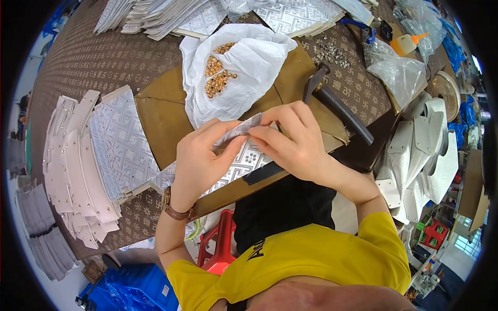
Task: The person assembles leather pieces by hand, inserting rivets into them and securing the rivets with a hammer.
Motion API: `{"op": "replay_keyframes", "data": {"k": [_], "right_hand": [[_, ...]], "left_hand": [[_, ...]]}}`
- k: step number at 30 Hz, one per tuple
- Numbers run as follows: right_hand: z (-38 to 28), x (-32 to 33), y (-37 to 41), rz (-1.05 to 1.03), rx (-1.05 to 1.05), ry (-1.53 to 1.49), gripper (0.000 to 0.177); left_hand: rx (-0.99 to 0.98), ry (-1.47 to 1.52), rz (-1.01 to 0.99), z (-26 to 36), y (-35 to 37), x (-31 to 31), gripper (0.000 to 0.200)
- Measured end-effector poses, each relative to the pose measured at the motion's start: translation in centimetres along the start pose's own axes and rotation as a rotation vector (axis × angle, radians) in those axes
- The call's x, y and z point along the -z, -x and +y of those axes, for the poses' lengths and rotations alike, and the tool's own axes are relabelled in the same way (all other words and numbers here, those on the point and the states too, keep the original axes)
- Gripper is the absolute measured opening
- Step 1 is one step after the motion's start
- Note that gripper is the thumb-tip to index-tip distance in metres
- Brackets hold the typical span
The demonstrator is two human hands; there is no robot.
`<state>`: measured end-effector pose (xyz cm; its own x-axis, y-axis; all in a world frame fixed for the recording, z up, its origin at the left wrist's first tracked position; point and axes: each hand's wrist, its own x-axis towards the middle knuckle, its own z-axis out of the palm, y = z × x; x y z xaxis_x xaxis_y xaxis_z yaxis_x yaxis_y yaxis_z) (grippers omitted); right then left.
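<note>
A grey-and-white patterned piece point(237, 132) is held up between both hands, over the front edge of the brown board. My left hand point(205, 154) pinches its left part between thumb and fingers. At its right end my right hand point(291, 137) has thumb and fingertips closed on it. Part of the piece is hidden by the fingers. Below the hands lies more patterned material point(243, 165). Just beyond them, white crumpled paper point(254, 70) bears small gold-coloured metal parts point(218, 83). A black-handled hammer point(343, 114) rests to the right of my right hand.
Stacked pale studded pieces point(78, 166) and patterned sheets point(122, 140) lie left. More sheets point(298, 15) are at the back. Silver bits point(332, 52), a plastic bag point(399, 78) and an orange-tipped bottle point(404, 45) are back right. White pieces point(415, 155) stand right, a red stool point(222, 243) below.
</note>
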<state>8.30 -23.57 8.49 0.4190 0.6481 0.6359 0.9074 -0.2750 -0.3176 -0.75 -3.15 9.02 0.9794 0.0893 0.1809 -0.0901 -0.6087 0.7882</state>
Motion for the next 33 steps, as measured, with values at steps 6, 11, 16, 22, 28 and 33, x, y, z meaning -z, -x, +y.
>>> {"op": "replay_keyframes", "data": {"k": [6,11,16,22,28,33], "right_hand": [[0.3,-0.2,0.5,-0.09,-0.084,-0.173,0.029],[0.6,1.7,0.7,-0.033,-0.347,-0.511,0.022],[0.3,4.7,2.3,-0.121,-0.447,-0.518,0.018],[-1.4,6.6,6.9,-0.411,-0.614,-0.769,0.015],[0.0,5.2,6.7,-0.3,-0.632,-0.724,0.013],[0.7,3.9,5.9,-0.288,-0.735,-0.768,0.011]], "left_hand": [[0.057,0.026,-0.039,0.6,0.1,-0.1,0.024],[-0.014,0.12,0.0,-0.4,-0.1,-0.7,0.025],[0.021,0.211,-0.191,1.1,0.5,-0.4,0.024],[-0.12,0.139,-0.538,2.2,0.8,-0.3,0.022],[-0.15,-0.036,-0.46,1.0,0.2,-0.4,0.019],[-0.137,-0.089,-0.447,0.5,-0.3,-0.2,0.024]]}}
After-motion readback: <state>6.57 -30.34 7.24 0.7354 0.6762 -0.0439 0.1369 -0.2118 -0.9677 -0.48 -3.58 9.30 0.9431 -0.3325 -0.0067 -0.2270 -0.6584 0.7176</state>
